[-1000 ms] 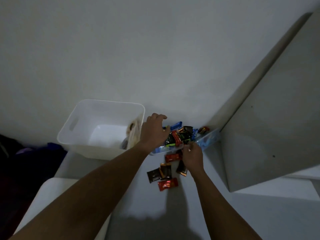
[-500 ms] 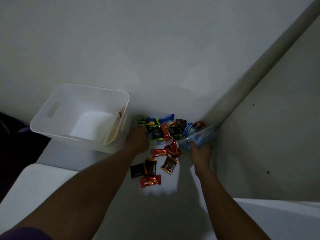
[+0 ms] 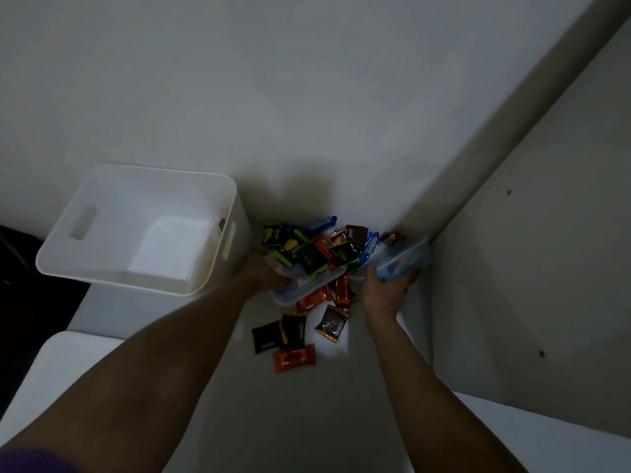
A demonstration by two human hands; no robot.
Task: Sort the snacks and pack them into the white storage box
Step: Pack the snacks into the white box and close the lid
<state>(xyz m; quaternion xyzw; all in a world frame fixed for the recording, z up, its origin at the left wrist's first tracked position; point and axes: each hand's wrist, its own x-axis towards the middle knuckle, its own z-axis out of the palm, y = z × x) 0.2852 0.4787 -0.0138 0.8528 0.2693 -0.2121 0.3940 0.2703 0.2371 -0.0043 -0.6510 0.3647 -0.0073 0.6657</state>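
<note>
1. Snacks (image 3: 317,254) are heaped in a clear container (image 3: 290,295), which is held over the far part of the white surface (image 3: 307,421), just right of the white storage box (image 3: 143,199).
2. This container appears tilted toward the near side, probably so that packets slide out for sorting.
3. Its bluish right end is gripped by the right hand (image 3: 382,291), with fingers curled round it. The left hand (image 3: 263,271) is placed at the left end, but its fingers are hidden, so its grip cannot be told.
4. The box is kept close beside the heap, probably for short reaches (no packet is seen in it yet).
5. Counted: one box, one container, two hands and six loose packets (image 3: 293,327) lying near the container. The heap is judged at about a dozen, as it overlaps too much for an exact count.
</note>
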